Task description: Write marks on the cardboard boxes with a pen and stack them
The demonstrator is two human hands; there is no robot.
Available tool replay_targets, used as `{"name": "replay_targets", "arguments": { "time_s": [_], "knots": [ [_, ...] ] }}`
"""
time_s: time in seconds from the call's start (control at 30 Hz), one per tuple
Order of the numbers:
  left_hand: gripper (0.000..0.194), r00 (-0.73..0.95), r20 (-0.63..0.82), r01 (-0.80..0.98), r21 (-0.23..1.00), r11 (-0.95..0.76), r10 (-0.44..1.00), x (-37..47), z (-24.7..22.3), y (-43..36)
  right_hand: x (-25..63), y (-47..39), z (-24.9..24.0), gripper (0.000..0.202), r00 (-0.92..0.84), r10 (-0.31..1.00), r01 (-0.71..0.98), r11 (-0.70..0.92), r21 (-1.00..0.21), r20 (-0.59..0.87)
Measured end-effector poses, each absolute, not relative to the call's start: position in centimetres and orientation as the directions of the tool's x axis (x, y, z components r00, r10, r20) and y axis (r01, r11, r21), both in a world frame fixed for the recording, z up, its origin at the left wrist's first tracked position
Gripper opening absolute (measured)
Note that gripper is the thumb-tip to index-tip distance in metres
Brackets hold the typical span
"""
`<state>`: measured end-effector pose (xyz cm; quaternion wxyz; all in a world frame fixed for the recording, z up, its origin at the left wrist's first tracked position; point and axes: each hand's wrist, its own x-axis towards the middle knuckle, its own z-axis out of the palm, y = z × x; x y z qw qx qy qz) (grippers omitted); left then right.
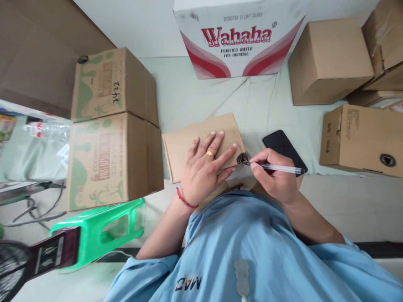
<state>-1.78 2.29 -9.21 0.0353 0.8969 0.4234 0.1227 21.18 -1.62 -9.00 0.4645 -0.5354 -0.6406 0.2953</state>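
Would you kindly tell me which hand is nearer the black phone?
Right: the right hand, holding a pen, is just beside the black phone; the left hand lies farther left, on folded brown paper.

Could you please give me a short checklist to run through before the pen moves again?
1. Brown packet held steady: ok, the left hand lies spread on it.
2. Pen under control: ok, the right hand grips it between thumb and fingers.
3. Pen tip at the dark patch by the packet's corner: ok for position; cannot tell whether it touches.
4. Near edge of the packet fully supported: cannot tell, the left hand hides part of it.
5. Black flat item off the packet: ok, it lies apart, to the right.
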Motion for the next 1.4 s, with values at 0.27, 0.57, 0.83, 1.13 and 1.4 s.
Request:
{"name": "replay_targets", "arguments": {
  "time_s": [0.27,0.57,0.83,1.13,1.4],
  "knots": [
    [0.056,0.61,0.188,0.749,0.18,-0.638,0.77,-1.8,-9.2,2.3,21.7,-1.5,-9.0,0.009,0.069,0.952,0.445,0.238,-0.863,0.298],
    [0.07,0.635,0.123,0.723,0.255,-0.643,0.763,-2.8,-8.5,2.3,22.5,-2.0,-9.6,0.008,0.215,0.953,0.362,0.126,-0.924,0.214],
    [0.132,0.565,-0.118,0.811,0.265,-0.522,0.817,-11.8,-7.2,6.0,27.6,-1.1,-10.9,0.05,0.101,0.954,0.495,-0.294,-0.818,-0.282],
    [0.139,0.551,-0.117,0.823,0.24,-0.515,0.826,-11.3,-7.5,5.4,26.1,0.2,-14.8,0.043,0.091,0.978,0.78,-0.187,-0.597,-0.188],
    [0.073,0.092,0.058,0.942,0.32,-0.106,0.994,-7.3,-6.8,1.5,30.9,-4.6,-15.3,0.074,0.216,0.976,0.956,-0.218,-0.195,-0.032]
  ]
}}
